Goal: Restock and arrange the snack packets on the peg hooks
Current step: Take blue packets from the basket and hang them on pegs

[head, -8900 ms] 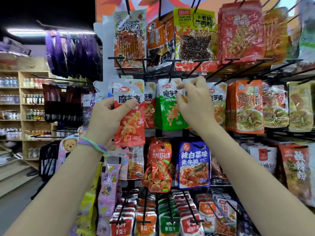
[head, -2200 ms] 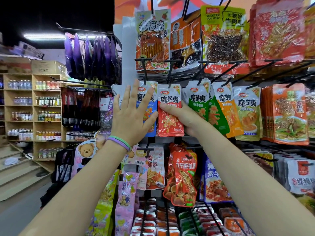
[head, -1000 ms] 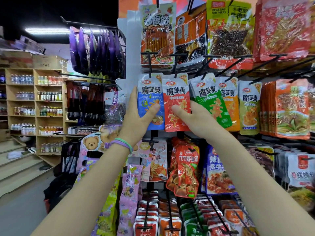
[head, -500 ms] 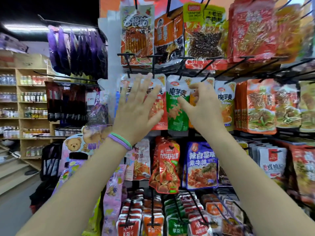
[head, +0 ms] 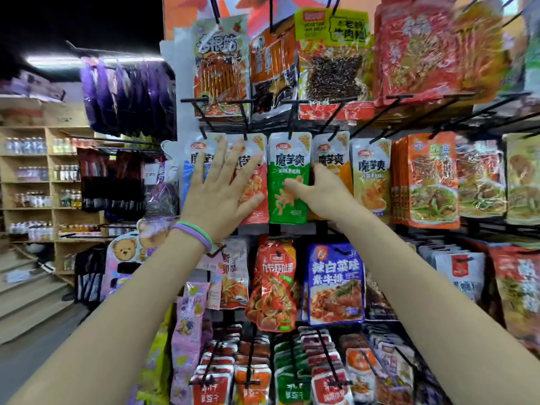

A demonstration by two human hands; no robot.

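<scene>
The green foil snack packet (head: 289, 182) hung from a black peg hook (head: 292, 118) in the middle row of the rack, and your right hand (head: 317, 190) gripped it: the thumb lay across its front and the fingers went behind its right edge, out of sight. Just right of that hand hung an orange packet (head: 336, 159) and then a yellow packet (head: 371, 176) of the same kind. Your left hand (head: 222, 194), with purple and green bands (head: 194, 233) at the wrist, was spread flat, fingers straight, pressing on the red packet (head: 254, 182) just left of the green one and partly covering the blue packet (head: 190, 171) beyond it. Below your right hand hung a blue-and-red pouch (head: 336, 285); below your left thumb, a red shrimp-print pouch (head: 273, 285). Far off your left hand stood wooden shelves (head: 38, 182) of bottles.
</scene>
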